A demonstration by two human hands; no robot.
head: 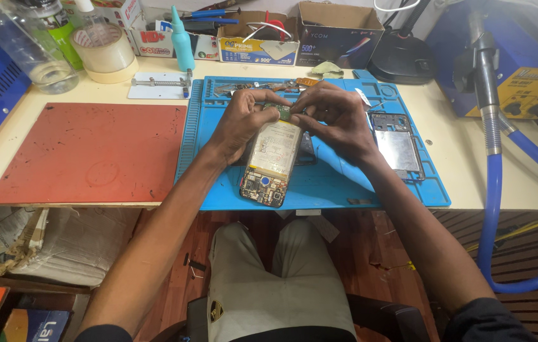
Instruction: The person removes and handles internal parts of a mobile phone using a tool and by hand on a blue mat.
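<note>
Working at the top end of an opened smartphone with its back cover off, pale battery and circuit boards showing [272, 163], both hands are in close. Left hand [243, 120] curls round the phone's upper left edge, fingers bent, thumb pressing near a small green circuit board piece [279, 111] at the phone's top. Right hand [335, 117] comes in from the other side, fingertips pinched tight on that same green piece, knuckles up. So both hands closed on the phone's top end, L steadying, R pinching.

Phone lies tilted on a blue silicone repair mat w/ moulded compartments [319, 183], bottom end pointing toward the table's near edge. Just right of the R wrist, on the same mat, a separate metal-backed phone frame [397, 144] lies flat, apart from the hands.

Left of the blue mat, a plain red rubber mat [85, 152], touching or nearly touching its edge. Behind, a big roll of clear tape [104, 50], a teal squeeze bottle w/ nozzle [182, 43], a clear plastic bottle [28, 47], and open cardboard boxes [338, 31] along the back. Far right, a blue flexible hose [503, 183] drops past the table edge.
</note>
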